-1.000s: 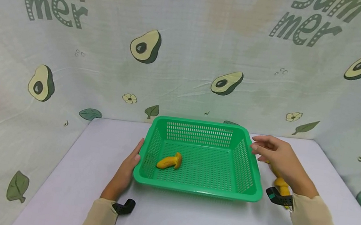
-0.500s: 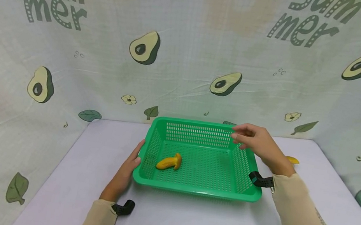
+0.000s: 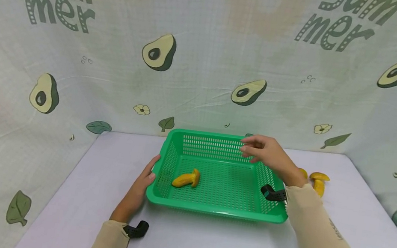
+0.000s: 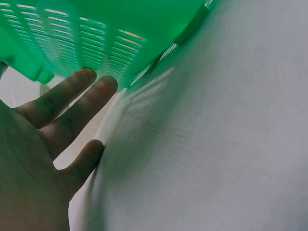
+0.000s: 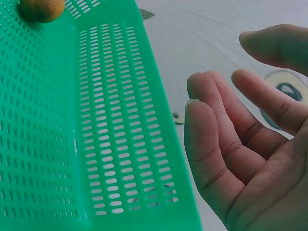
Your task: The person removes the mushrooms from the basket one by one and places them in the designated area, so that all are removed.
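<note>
A green perforated plastic basket [image 3: 216, 209] stands on the table, and a yellow-brown mushroom [image 3: 185, 180] lies on its floor towards the left. My left hand [image 3: 140, 184] rests along the basket's left side; the left wrist view shows its fingers [image 4: 79, 110] extended against the slotted wall. Above the basket's right back part is my right hand [image 3: 270, 156], its fingers loosely bent with nothing between them. In the right wrist view the fingertips [image 5: 197, 108] are near the basket's rim [image 5: 163, 106], while the mushroom [image 5: 42, 9] shows at the top left corner.
Right of the basket a second mushroom [image 3: 319, 185] lies on the white table [image 3: 202, 246]. Beside it another yellow piece [image 3: 303, 172] is partly hidden behind my right forearm. A cloth [image 3: 202, 51] printed with avocados hangs behind the table.
My right hand has moved left, from beside the basket's right rim to over the basket. The mushrooms its arm covered show again on the right. My left hand and the basket stay put.
</note>
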Demonstrator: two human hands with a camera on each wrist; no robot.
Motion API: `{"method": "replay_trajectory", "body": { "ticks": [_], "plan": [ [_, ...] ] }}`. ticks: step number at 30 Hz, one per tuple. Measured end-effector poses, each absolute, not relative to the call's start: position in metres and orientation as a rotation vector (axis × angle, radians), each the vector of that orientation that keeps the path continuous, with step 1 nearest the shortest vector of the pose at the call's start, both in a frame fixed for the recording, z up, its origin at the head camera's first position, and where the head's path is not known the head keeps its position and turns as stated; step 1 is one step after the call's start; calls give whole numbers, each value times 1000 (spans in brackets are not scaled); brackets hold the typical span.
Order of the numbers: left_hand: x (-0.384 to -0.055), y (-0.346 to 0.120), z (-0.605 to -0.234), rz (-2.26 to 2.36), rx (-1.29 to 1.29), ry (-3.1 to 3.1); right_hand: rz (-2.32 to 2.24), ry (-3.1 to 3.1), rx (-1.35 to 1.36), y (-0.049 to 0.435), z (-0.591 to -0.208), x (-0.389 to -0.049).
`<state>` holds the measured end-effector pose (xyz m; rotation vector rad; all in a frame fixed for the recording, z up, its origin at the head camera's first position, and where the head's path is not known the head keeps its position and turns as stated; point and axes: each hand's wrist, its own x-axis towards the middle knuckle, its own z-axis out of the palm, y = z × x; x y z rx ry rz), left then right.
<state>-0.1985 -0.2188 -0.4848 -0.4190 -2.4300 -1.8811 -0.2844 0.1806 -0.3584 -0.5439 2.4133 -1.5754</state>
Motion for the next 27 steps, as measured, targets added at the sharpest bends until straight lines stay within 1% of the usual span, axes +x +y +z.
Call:
{"method": "replay_trajectory", "body": {
  "ticks": [14, 27],
  "plan": [
    [-201, -220, -486, -1871, -434, -2435, -1522, 2373, -526, 152, -363, -295],
    [-200, -220, -484, -1833, -436, -2436, -1439, 2325, -587, 125, -368, -301]
  ]
}}
